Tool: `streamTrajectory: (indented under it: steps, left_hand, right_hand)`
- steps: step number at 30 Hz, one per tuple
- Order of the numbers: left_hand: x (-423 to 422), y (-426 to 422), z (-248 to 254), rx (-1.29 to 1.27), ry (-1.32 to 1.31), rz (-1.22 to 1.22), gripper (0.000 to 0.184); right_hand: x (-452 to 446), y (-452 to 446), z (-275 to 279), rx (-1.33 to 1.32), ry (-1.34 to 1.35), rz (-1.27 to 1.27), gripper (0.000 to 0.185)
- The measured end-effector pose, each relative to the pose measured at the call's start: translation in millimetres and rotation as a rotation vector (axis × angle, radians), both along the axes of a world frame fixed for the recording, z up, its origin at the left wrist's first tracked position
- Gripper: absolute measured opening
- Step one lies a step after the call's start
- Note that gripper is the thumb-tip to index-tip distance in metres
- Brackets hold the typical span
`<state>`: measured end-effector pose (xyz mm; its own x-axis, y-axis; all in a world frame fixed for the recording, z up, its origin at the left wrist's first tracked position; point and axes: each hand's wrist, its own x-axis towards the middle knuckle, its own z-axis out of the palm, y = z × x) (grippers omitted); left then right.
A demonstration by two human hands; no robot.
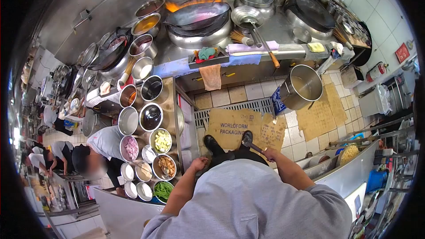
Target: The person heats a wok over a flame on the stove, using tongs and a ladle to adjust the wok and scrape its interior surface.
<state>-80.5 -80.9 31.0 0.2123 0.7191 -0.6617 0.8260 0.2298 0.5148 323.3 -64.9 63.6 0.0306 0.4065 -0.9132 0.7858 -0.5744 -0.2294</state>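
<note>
My left hand (199, 163) is closed in a loose fist beside my left thigh, with nothing visible in it. Nearest to it stand a metal bowl of brown chunks (164, 166) and a bowl of green vegetables (163, 190). Low at my right side, my right hand (271, 154) is wrapped round a dark long-handled utensil (257, 148). Its far end overlaps my right shoe in view, so I cannot make out its exact kind. Ahead, a black wok (197, 15) sits on a burner, with flames at its back edge. A strainer (247, 16) rests on a pot to its right.
A tall pot (305, 86) stands right of flattened cardboard (232, 126). Bowls of chopped onion (130, 147), pale cubes (160, 140) and dark liquid (151, 116) line the left counter. A co-worker (99, 150) bends beyond it. Noodles (349, 155) lie on the right.
</note>
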Motion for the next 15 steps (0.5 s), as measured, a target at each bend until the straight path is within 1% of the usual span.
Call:
streamTrajectory:
  steps: [2,4,5,7,12,14,15]
  left_hand:
    - [-0.2,-0.3,0.4,0.044,0.016,-0.029,0.027]
    - [-0.5,-0.3,0.4,0.038,0.014,-0.033,0.027]
    - [-0.4,-0.3,0.3,0.034,0.012,-0.036,0.027]
    - [-0.1,-0.4,1.0,0.019,0.015,-0.031,0.027]
    - [3.1,-0.7,9.4,0.010,0.021,-0.024,0.028]
    - [4.4,-1.1,10.8,-0.027,0.061,0.005,0.029]
    - [4.9,-0.9,11.5,-0.028,0.061,0.005,0.029]
  right_hand:
    - [-0.2,0.0,-0.4,0.008,0.003,-0.007,0.049]
    - [-0.7,1.4,0.0,-0.013,-0.014,0.096,0.050]
    - [-1.2,0.9,1.0,-0.014,-0.015,0.096,0.050]
    - [-1.8,-1.5,0.4,-0.026,-0.016,0.015,0.051]
    - [-2.8,-3.1,-3.5,-0.041,-0.038,0.008,0.052]
    - [-1.2,-3.9,-7.3,-0.039,-0.036,-0.002,0.052]
    - [0.1,-3.8,-9.0,-0.025,-0.019,0.037,0.051]
